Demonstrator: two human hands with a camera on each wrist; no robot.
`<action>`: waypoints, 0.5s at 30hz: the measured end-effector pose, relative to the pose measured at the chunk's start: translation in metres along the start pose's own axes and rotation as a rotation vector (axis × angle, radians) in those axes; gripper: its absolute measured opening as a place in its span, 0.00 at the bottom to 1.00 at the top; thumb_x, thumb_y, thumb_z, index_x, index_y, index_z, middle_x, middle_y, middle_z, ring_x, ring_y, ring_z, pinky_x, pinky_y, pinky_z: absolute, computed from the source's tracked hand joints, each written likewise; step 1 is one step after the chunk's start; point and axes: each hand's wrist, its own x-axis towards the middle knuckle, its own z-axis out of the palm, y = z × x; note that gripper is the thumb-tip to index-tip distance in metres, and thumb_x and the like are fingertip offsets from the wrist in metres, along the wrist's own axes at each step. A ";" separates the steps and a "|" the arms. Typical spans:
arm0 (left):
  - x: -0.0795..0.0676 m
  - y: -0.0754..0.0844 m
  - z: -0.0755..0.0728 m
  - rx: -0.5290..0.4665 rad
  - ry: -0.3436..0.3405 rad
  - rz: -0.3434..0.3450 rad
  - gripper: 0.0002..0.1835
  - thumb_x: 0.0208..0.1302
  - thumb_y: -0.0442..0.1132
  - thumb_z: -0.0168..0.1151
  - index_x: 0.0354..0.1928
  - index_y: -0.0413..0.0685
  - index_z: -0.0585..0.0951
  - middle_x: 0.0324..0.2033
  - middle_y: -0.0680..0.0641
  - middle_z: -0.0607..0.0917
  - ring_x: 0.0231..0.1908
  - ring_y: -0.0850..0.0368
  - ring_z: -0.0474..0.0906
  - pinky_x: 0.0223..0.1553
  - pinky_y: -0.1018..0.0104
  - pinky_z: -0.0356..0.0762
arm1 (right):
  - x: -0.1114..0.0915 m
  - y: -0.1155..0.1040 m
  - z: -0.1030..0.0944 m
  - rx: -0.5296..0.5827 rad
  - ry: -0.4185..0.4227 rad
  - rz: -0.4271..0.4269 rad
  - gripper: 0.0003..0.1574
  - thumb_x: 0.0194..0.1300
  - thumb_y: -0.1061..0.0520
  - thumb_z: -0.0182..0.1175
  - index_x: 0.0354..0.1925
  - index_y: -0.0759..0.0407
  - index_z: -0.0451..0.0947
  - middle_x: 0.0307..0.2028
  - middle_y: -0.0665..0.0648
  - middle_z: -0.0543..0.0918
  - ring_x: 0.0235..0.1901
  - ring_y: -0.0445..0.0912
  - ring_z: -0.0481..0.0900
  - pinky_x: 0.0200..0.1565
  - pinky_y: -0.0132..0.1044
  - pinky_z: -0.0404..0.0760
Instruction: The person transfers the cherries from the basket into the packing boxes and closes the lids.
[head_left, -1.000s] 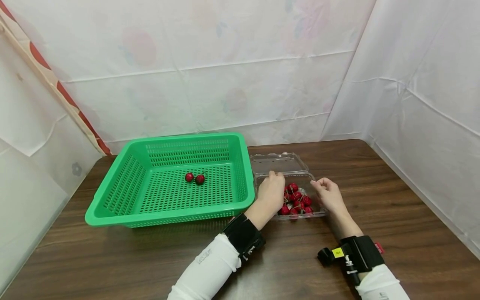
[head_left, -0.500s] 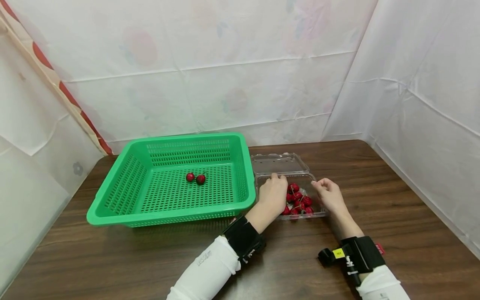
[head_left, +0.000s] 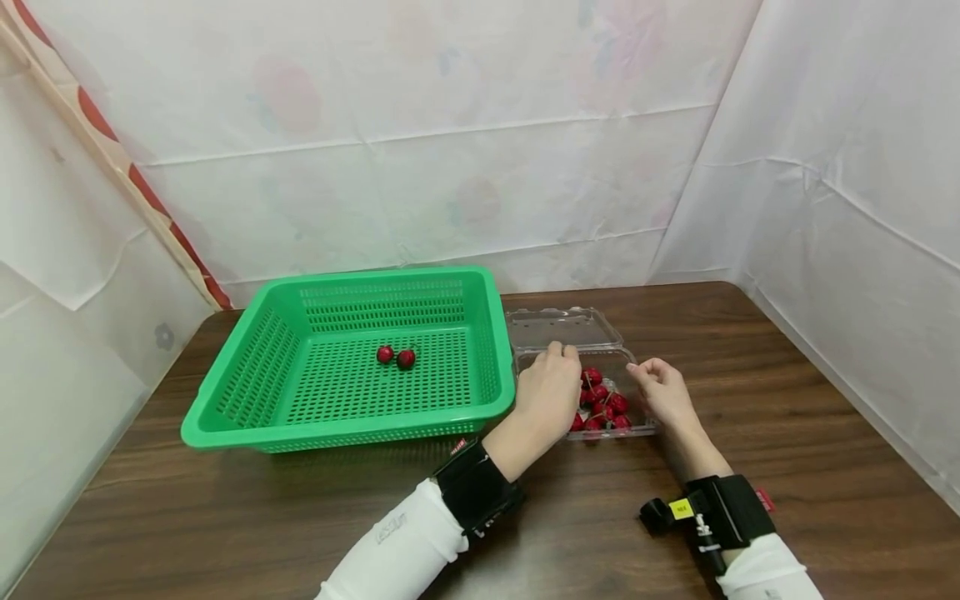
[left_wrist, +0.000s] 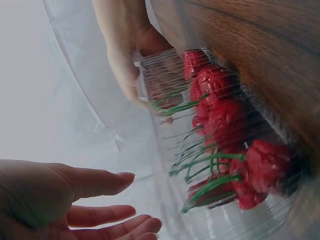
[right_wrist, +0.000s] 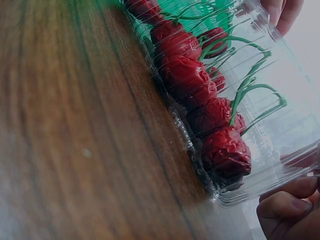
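A clear plastic clamshell box [head_left: 611,361] holds several red cherries [head_left: 602,410] with green stems. Its lid [head_left: 564,327] is flipped back behind it. My left hand [head_left: 546,390] hovers over the box's left side, partly covering the cherries in the head view. In the left wrist view, that hand's thumb [left_wrist: 107,182] and fingers are extended and apart, with nothing between them. At the box's right side, my right hand [head_left: 664,397] pinches the rim between thumb and fingers. Two cherries [head_left: 395,357] lie in the green basket [head_left: 345,433].
The green basket stands directly left of the box, its right wall close beside it. Brown wooden table [head_left: 315,517] extends in front of both. White patterned curtains [head_left: 420,192] rise behind and at the sides.
My left hand has turned slightly over the box, its wrist shifting left and nearer. The right hand keeps its hold on the rim. The head view has shifted a little.
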 end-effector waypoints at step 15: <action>-0.012 -0.014 -0.043 -0.037 -0.068 0.030 0.09 0.58 0.43 0.59 0.31 0.44 0.78 0.25 0.49 0.76 0.24 0.59 0.74 0.20 0.71 0.71 | 0.000 0.000 -0.002 -0.025 -0.008 0.010 0.15 0.66 0.52 0.49 0.30 0.63 0.61 0.10 0.47 0.60 0.09 0.38 0.56 0.12 0.30 0.58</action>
